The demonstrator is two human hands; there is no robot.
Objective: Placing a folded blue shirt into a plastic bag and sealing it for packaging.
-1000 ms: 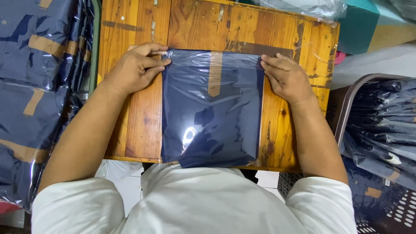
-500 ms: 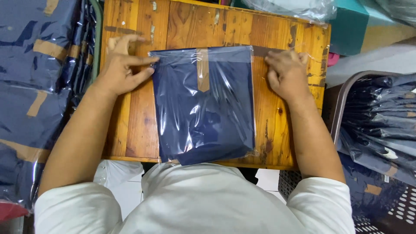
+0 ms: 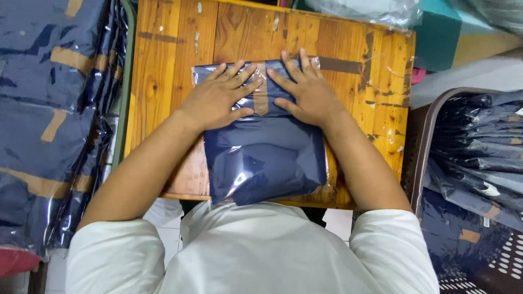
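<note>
Navy garment in clear plastic bag (image 3: 267, 158) lies flat at the middle of the wooden worktop (image 3: 163, 65). Left hand (image 3: 218, 98) and right hand (image 3: 305, 92) rest side by side, palms down, fingers spread, pressing the bag's upper end beside its brown tape strip (image 3: 261, 95)

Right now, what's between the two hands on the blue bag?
In the head view, a brown tape strip on the bagged navy garment lies between the left hand and right hand.
</note>
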